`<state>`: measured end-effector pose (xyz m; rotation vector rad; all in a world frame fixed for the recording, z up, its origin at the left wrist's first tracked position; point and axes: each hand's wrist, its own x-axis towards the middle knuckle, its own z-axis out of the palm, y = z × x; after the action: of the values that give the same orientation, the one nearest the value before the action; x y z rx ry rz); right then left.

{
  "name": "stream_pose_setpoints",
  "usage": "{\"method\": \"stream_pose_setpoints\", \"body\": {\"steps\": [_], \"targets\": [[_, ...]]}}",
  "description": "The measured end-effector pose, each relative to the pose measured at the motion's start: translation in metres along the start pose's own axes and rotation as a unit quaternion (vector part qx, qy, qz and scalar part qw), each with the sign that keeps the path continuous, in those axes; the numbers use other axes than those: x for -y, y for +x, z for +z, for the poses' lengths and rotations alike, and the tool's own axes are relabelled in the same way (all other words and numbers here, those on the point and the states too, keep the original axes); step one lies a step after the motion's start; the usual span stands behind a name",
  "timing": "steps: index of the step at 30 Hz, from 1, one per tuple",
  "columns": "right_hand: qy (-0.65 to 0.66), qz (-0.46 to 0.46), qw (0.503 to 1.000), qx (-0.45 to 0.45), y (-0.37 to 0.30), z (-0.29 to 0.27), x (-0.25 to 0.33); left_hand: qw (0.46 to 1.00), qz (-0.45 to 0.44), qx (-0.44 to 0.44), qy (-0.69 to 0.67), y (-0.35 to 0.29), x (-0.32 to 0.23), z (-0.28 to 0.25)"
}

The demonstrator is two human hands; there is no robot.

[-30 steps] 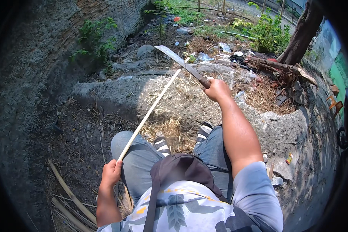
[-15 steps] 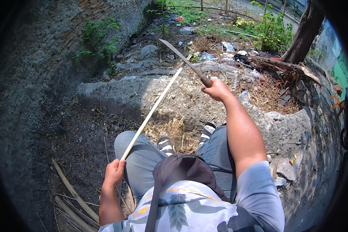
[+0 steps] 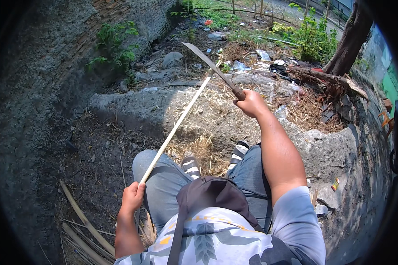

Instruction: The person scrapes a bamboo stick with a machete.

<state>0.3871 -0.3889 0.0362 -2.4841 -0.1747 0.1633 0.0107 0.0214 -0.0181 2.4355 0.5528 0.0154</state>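
My left hand is closed round the near end of a long, pale wooden strip, beside my left knee. The strip slants up and away to the right, over that knee, and its far part reaches the concrete ledge. In my right hand is the handle of a machete, gripped firmly. Its broad blade points forward and to the left. Near the strip's far end the blade crosses over it; whether the two touch I cannot tell.
Several cut strips and stalks lie at the lower left. Ahead is a rough concrete ledge strewn with shavings. A stone wall stands on the left, a tree trunk at the far right. Plastic litter lies beyond the ledge.
The whole view has shifted slightly. Both hands keep their grips, and the machete and strip stay crossed in nearly the same place.
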Motion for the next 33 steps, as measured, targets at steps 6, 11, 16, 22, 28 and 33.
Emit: {"method": "stream_pose_setpoints", "body": {"steps": [6,11,16,22,28,33], "targets": [[-0.160,-0.125,0.979,-0.008,-0.031,-0.010,0.034,1.000,0.006,-0.006,-0.030,0.000,0.007,0.005],[-0.239,-0.324,0.914,0.042,-0.035,0.018,0.045,1.000,0.010,-0.007,-0.010,0.000,-0.002,0.001],[-0.256,-0.262,0.930,0.000,-0.022,0.009,0.031,0.999,0.004,-0.027,-0.035,-0.006,0.012,0.005],[-0.118,0.078,0.990,-0.019,0.000,-0.009,-0.026,0.997,0.018,-0.032,0.061,-0.002,-0.024,-0.003],[-0.024,0.054,0.998,0.020,0.006,-0.002,-0.022,0.998,-0.002,-0.015,0.061,-0.007,-0.017,-0.003],[-0.001,0.026,1.000,0.017,0.008,-0.005,-0.013,1.000,-0.018,-0.010,0.018,-0.003,-0.006,0.003]]}}
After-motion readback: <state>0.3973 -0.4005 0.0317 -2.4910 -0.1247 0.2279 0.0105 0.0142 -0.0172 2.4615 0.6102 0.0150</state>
